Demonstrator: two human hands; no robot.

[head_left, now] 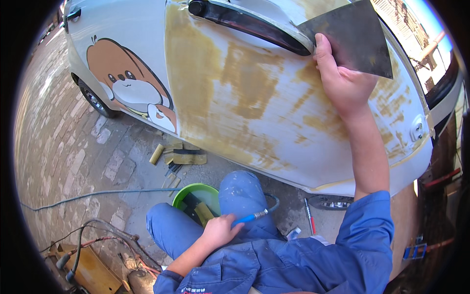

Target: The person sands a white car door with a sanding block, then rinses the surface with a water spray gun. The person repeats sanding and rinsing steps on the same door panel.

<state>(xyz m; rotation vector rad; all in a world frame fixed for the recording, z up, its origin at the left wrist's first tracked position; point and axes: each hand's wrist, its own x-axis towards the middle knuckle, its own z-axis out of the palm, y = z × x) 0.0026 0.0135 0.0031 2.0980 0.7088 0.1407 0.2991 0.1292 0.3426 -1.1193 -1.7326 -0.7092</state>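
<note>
Across the side of the white car [318, 159], broad tan patches [200, 68] lie over the paint, and the surface work looks partway along. Toward the middle the tan is broken into streaks with white between them; nearer the door edge it forms a fuller band, and ragged smears spread toward the rear. If an even finish is wanted, those blotches would seem to be what is left.

The right hand [350, 88] holds a dark sheet [355, 39] up in front of the panel, pinched between thumb and fingers, most of which are hidden behind it; whether it touches the car, I cannot tell. The left hand [220, 231] has its fingers curled around the end of a blue hose [250, 217], above the person's lap.

Between the knees and the car stands a green basin [199, 186] with dark and tan pieces inside. More tan sheets [190, 158] lie on the ground beside it. A cartoon animal [113, 61] decorates the door. Stone paving [63, 152] runs off left, tangled cables [100, 220] lie lower left, and sunlight falls beyond the car.
</note>
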